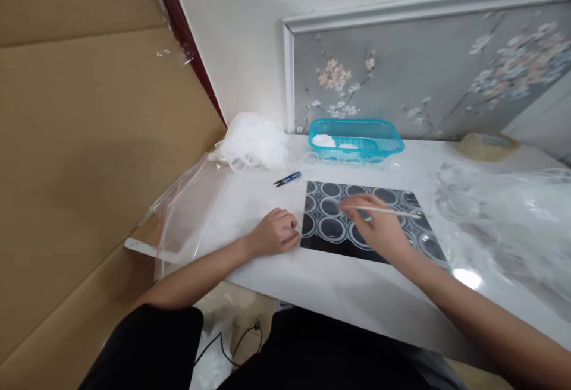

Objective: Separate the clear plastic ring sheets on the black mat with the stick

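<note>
Head view first, and we start close in: our dark-clad lap sits under the near edge of the white table (339, 295), with both bare forearms reaching forward over it. On our left, the left hand (274, 232) rests knuckles-up on the table, fingers curled into a loose fist and holding nothing, pressed right against the left edge of the black board (321, 241). On our right, the right hand (379, 229) is over the board, fingers pinched narrow around a thin white stick (392, 210) that lies nearly level, its far end pointing right. The fingertips come down at one of the clear rings (331, 227) laid out in rows across the board; whether the stick's near tip touches a ring, we cannot tell.

Moving further out, a small pair of blue snips (288, 179) lies on the table just beyond the board's left corner. To the left, a clear zip bag (187, 217) hangs over the table's edge. To the right, a heap of clear plastic (504, 223) spreads wide. Farther back, a pile of loose rings in plastic (254, 140), then a turquoise basket (357, 139) against the wall, a tape roll (484, 143) off to the right, and a flowered panel (428, 75) behind it all.
</note>
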Demonstrator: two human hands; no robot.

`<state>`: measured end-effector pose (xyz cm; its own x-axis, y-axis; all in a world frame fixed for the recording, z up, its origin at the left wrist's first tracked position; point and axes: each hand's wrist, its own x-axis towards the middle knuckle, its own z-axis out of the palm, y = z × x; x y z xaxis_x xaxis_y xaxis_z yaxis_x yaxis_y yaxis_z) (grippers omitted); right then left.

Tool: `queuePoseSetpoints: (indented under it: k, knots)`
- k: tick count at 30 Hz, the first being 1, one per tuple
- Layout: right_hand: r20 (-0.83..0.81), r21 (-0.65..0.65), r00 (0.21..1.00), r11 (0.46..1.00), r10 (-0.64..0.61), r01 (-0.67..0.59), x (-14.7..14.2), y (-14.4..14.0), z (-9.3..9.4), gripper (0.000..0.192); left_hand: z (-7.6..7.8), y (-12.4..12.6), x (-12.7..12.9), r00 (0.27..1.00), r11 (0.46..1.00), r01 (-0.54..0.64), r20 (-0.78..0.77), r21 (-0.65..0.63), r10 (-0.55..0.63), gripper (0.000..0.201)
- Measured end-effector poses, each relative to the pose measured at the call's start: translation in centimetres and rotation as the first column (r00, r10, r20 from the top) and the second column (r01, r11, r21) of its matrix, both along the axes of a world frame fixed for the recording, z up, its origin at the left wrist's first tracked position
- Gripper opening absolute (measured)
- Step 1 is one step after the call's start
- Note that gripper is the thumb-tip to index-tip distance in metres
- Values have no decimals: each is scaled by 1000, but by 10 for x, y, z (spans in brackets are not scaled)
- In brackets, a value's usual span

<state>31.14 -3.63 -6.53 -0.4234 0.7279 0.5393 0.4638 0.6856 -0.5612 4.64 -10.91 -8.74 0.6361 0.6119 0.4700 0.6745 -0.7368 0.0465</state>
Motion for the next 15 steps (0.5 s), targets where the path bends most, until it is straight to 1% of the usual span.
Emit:
queuePoseSetpoints:
  k: [2,4,7,9,11,12,15]
  knots:
    - [17,-144,998,988,59,-56,7,-21,-17,22,4,-2,11,998,998,61,-13,18,-60,25]
    - [-39,-276,997,958,74,-82,9,-31,-29,22,9,-5,28,982,982,182,-63,48,-179,20]
    - [-144,-424,988,898,62,-118,7,-31,-34,24,13,-7,54,916,920,379,-183,102,-357,18]
    - [-178,-485,983,865,44,-127,5,-28,-34,26,12,-7,66,865,869,476,-251,132,-435,18]
    - [-192,-495,980,858,46,-137,4,-27,-34,26,8,-6,72,845,846,511,-269,150,-462,17]
    - [-197,-484,979,864,49,-140,4,-28,-35,25,6,-6,72,850,849,505,-260,153,-458,16]
    - [-201,-466,978,874,49,-140,3,-30,-37,22,2,-7,69,882,881,453,-214,135,-421,13]
